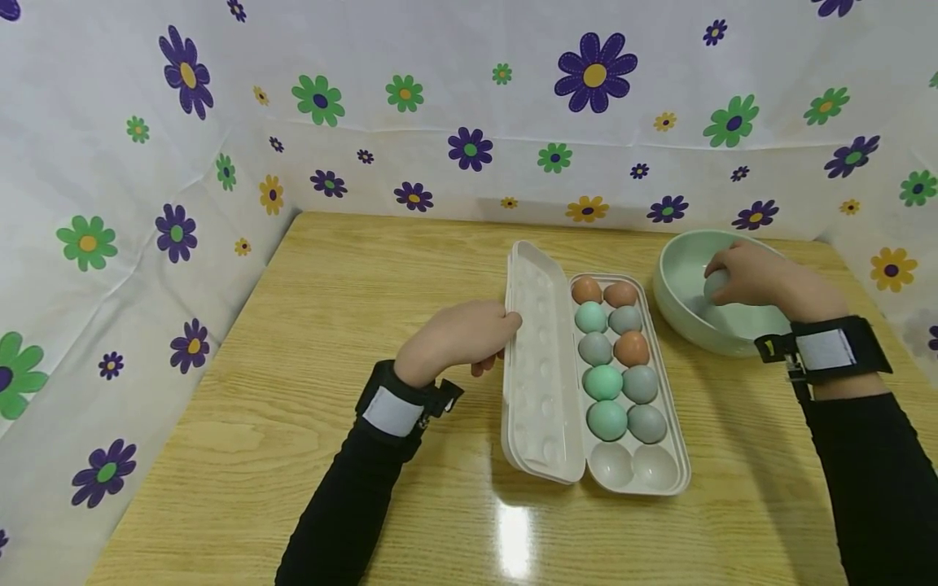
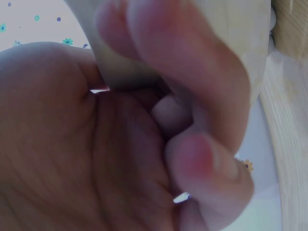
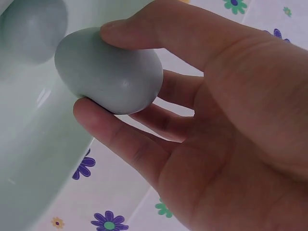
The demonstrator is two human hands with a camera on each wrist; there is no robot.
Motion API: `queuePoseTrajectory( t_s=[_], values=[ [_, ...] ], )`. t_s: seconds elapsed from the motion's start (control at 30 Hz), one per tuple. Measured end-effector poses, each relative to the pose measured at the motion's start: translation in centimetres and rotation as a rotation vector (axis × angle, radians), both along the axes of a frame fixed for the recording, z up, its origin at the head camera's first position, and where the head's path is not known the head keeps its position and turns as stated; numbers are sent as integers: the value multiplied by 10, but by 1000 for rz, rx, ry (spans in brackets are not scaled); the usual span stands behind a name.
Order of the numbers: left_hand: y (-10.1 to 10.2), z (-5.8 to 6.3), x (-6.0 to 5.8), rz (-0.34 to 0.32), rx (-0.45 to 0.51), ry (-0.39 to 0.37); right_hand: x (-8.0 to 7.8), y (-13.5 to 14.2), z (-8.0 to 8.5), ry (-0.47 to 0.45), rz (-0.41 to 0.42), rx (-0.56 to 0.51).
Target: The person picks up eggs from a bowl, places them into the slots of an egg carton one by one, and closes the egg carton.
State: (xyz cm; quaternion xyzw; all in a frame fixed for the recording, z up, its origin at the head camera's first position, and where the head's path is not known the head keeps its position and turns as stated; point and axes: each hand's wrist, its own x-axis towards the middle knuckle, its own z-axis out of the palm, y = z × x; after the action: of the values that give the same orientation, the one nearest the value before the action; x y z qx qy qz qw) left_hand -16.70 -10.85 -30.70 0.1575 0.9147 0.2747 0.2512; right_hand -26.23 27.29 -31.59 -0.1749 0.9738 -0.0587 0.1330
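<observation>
My right hand (image 1: 765, 281) pinches a grey-blue egg (image 3: 110, 72) between thumb and fingers, over the inside of a pale green bowl (image 1: 672, 301). In the right wrist view, another grey-blue egg (image 3: 36, 31) lies in that bowl. My left hand (image 1: 463, 332) grips the left edge of the raised lid (image 1: 542, 382) of a white egg carton (image 1: 655, 470), thumb on the inner side. Brown eggs (image 1: 632, 348), mint green eggs (image 1: 607, 421) and grey eggs (image 1: 647, 424) fill most of its cups in two rows; the two nearest cups hold none.
The carton stands on a wooden table (image 1: 352, 301), with the bowl close by at its far right. A white flowered cloth (image 1: 440, 98) hangs behind the table and along both sides.
</observation>
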Motion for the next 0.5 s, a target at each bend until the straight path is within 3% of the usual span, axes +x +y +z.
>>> queuePoseTrajectory(
  t_s=[0.33,0.5],
  values=[
    [0,1,0,15,2,-8,12,-7,9,-28,-61,-30],
    [0,-1,-1,16,13,-7,19,-8,10,-2,-51,-39]
  ],
)
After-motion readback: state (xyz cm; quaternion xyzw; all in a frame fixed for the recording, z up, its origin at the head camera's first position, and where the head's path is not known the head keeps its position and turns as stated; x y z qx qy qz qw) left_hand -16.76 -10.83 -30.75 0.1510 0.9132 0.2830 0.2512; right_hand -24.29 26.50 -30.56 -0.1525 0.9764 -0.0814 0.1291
